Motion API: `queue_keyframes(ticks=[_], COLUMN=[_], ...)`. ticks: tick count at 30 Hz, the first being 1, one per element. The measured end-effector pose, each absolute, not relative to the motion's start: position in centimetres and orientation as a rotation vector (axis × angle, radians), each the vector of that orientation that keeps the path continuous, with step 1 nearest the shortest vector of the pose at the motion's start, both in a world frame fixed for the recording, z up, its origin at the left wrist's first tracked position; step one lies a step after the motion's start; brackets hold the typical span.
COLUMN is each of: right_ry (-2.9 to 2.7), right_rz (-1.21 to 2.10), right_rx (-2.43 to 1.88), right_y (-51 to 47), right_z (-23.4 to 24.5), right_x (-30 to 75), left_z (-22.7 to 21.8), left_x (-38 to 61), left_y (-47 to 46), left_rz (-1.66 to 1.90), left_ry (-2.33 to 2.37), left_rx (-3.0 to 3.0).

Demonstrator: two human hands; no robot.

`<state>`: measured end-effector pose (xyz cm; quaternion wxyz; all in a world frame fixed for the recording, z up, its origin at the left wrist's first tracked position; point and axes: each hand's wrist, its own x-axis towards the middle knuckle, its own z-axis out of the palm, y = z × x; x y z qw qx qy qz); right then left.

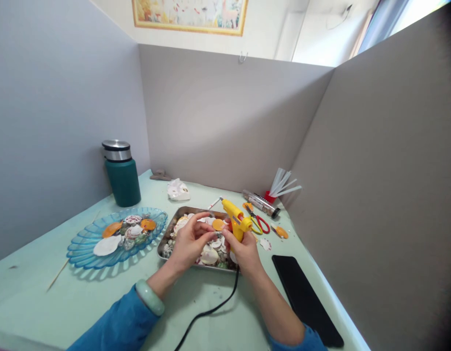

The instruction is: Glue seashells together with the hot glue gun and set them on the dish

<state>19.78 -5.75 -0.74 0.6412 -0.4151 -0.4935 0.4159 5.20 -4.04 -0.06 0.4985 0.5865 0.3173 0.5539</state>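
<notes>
A yellow hot glue gun [237, 219] is in my right hand [245, 251], its nozzle pointing up and away to the left. My left hand [192, 239] is pinched closed just left of it, over the metal tray [162, 249]. Something small shows between the left fingertips, too small to name, and the right thumb reaches close to it. Seashells [209, 256] of many kinds fill the tray below both hands. From the gun's handle a black cord [210, 311] runs down toward me.
A blue scalloped plate [79, 253] with shells lies left, a green bottle [123, 180] behind it. Scissors [262, 224], a clear tube [261, 204] and glue sticks [280, 183] sit at back right. A black slab [305, 300] lies near right. Grey partitions [225, 117] enclose the table.
</notes>
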Motion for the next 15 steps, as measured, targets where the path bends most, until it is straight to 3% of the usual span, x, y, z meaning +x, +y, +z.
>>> queue_keyframes(ticks=[15], right_ry=[-1.609], right_rz=[0.684], right_rx=[-1.045], right_y=[-5.6], right_z=[-1.4], right_x=[22.2], left_z=[0.5], left_x=[3.8], left_y=[-2.6], left_rz=[1.641], left_ry=[0.882], left_rx=[1.22])
